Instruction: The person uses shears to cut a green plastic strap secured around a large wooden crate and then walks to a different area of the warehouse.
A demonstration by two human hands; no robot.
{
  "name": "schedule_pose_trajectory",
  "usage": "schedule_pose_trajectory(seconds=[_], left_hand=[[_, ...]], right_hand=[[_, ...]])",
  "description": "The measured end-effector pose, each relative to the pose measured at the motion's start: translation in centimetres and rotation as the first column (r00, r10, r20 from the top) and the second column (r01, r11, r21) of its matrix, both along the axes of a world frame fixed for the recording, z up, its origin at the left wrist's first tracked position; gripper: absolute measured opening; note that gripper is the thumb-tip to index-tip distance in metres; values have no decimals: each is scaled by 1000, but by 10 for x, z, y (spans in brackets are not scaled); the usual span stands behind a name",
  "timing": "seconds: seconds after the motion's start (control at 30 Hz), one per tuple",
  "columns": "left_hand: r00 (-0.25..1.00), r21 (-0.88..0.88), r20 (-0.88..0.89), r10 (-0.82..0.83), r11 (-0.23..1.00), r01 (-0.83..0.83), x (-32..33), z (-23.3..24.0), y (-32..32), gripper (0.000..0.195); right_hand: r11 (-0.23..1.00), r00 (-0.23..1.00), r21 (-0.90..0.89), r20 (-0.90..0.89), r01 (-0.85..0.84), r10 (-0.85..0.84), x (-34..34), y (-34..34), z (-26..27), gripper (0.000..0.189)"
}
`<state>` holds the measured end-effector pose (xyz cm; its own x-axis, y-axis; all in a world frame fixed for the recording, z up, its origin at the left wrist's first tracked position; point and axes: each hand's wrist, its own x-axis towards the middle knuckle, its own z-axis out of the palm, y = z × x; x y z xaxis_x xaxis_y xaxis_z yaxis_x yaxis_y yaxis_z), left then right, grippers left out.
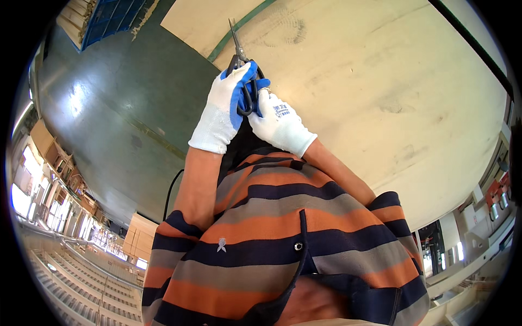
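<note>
A pair of black-handled scissors [238,42] is held out in front of my chest, its metal blades nearly together and pointing away from me. My left hand [222,102], in a white glove with blue coating, grips the handles near the pivot, thumb on top. One black handle loop hangs beside its palm. Close against it, my right hand [279,118], in a matching glove with blue printing, has its fingers curled at the other side of the handles. The gloves partly hide the handles and the right fingertips.
Below and to the right spreads a large pale wooden sheet [379,102], scuffed and crossed by a green strip [244,24]. Dark green floor [122,89] lies to the left. A blue rack [110,24] with wooden pieces stands top left. Stacked boards [138,236] are lower left.
</note>
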<state>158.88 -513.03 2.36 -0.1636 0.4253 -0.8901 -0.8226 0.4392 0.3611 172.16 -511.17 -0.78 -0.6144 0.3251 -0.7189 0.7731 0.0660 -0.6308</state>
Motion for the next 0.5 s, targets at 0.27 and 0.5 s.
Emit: schedule_pose_trajectory(seconds=[0.27,0.5], left_hand=[[997,-27,-4,81,996,-81,5,-1,8,22],[882,-229,-363,-301,946,229,36,-18,30,15]], right_hand=[[993,993,-75,-71,89,-94,6,4,-3,40],[981,998,-195,-64,6,-19,6,15,0,53]])
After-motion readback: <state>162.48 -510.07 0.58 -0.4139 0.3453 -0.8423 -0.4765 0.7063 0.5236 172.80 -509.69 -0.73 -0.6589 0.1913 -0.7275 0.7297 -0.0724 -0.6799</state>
